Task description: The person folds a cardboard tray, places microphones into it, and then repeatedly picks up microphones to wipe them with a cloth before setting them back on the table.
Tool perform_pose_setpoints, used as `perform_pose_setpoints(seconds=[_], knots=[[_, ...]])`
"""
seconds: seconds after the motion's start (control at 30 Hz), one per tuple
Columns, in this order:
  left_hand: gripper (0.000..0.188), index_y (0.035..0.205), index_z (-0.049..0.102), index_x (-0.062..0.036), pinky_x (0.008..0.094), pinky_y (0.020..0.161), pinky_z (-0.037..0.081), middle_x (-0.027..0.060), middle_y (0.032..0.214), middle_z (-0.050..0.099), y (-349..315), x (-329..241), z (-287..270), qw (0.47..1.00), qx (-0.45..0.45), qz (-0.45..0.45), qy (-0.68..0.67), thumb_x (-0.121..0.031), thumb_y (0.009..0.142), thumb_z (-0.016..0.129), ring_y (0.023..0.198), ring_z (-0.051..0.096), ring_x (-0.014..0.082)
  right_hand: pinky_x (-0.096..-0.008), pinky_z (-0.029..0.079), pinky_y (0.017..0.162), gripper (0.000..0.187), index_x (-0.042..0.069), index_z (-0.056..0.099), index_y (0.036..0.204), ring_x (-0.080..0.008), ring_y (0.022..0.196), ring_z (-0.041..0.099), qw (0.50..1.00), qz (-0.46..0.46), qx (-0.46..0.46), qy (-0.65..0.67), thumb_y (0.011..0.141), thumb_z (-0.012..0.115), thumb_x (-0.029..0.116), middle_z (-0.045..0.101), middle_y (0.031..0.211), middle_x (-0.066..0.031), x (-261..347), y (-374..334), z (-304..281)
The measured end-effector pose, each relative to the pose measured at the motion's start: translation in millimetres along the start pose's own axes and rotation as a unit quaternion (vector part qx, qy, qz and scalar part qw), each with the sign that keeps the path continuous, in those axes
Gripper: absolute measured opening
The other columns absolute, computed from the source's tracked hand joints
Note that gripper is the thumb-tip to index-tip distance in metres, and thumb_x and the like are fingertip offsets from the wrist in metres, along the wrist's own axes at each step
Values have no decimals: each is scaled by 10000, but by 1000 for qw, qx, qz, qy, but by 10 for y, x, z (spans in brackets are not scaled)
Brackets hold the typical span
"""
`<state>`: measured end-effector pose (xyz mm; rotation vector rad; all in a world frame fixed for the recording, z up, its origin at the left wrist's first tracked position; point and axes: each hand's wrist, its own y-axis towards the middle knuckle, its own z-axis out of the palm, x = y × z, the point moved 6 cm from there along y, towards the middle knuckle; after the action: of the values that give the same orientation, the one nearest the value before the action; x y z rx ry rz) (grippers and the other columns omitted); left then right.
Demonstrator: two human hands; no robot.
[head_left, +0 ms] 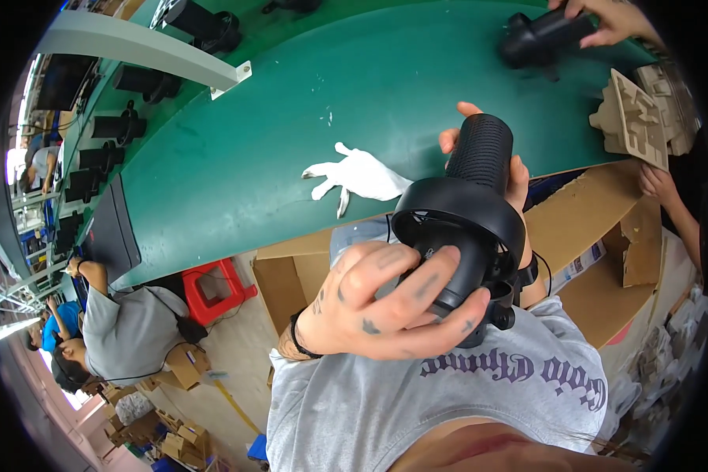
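Note:
A black device [481,153] with a ribbed cylindrical body and a wide ring round its lower part is held up in front of my chest, over the bench edge. My left hand [393,299], smudged dark on the fingers and with a black band at the wrist, is closed over the device's rounded lower end. Behind the cylinder, my right hand [518,182] wraps round it, with fingertips showing on both sides; most of its palm is hidden. A white glove [362,175] with darkened fingertips lies on the green bench [252,165] to the left of the device.
A co-worker's hand [613,20] holds a similar black device [527,39] at the far right. Moulded pulp trays [633,118] stand at the right edge, above an open cardboard box [586,208]. A white metal post [141,47] rises at left, near a red stool [216,291].

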<state>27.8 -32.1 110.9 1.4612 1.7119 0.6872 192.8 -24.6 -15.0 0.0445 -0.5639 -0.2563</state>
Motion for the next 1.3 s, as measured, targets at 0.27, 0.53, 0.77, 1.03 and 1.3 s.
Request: perform_pose_setpoints(seconds=[0.27,0.53,0.77,1.03,1.3], knots=[[242,822,659,-288,295,553,334,-68,1031,625,47,-118,-53,998,41,18,-34,-120,657,603,850,476,211,-273,534,704,867,-22,290,1365,-193,834,627,1000,22,2,-17,779,601,536,535,1065,-195,-104,-28,-51],[102,681,554,-236,340,592,236,-109,958,634,55,-303,-19,985,114,124,-20,-154,648,605,992,521,117,-274,521,724,856,-23,288,1362,-188,834,617,1000,18,8,-23,798,564,558,533,1067,-206,-151,-58,-11],[78,674,553,-222,320,563,207,-108,926,645,35,-352,-47,987,110,114,-25,-156,652,590,938,542,85,-263,513,722,828,-24,283,1369,-175,824,610,999,22,33,-24,827,535,549,537,1056,-194,-115,-79,52],[168,817,636,-162,304,664,288,-21,991,613,1,-431,-97,980,143,140,-4,-208,663,584,1044,509,99,-257,511,721,843,-15,288,1377,-164,824,609,998,37,22,-54,820,541,565,551,1052,-182,-154,-121,105],[141,674,583,-147,282,542,244,-3,905,621,151,-585,-135,828,308,467,39,-129,534,590,1108,506,137,-225,508,508,811,-14,286,1367,-118,633,578,998,36,-6,-42,836,526,549,499,994,-173,-227,-173,257]])
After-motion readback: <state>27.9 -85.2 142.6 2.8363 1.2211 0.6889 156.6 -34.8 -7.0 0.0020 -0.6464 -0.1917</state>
